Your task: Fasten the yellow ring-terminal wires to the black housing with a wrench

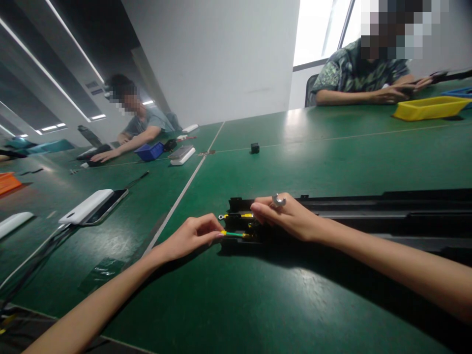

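My left hand (197, 233) pinches the near end of a short green-and-yellow wire (234, 234), whose other end runs into a long black metal profile (350, 205). My right hand (285, 216) lies over the left end of that profile, its fingers curled together with the tips hidden. A silver crescent-shaped piece of metal (279, 200) shows at its knuckles; whether it is worn or held is unclear. Beside the right fingertips, a yellow-sleeved wire with a ring terminal (221, 217) sticks out leftward. Several black profiles lie side by side, stretching to the right.
A small black block (254, 148) sits farther back on the green table (265, 305). A phone (106, 207) and a white power bank (86, 206) with cables lie left. Co-workers sit across, near a blue bin (149, 152) and a yellow bin (429, 109).
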Available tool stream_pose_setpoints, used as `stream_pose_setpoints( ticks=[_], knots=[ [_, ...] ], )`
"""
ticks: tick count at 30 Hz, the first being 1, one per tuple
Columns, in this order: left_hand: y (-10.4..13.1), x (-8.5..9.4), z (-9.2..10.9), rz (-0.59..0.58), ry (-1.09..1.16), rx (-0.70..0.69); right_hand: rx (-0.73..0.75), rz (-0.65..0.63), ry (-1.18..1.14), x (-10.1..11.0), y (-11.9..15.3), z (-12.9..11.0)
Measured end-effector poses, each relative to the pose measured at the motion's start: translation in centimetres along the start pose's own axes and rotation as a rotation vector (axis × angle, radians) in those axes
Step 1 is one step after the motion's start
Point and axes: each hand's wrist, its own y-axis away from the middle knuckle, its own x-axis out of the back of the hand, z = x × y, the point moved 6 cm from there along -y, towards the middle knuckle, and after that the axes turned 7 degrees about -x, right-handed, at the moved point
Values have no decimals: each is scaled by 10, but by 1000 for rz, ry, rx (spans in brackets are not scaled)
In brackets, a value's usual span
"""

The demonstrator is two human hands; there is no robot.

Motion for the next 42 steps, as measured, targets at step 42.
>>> stream_pose_setpoints(
  ticks=[42],
  knots=[
    [0,0,1,4,-17,-11,28,-6,0,0,1,-4]
  ],
)
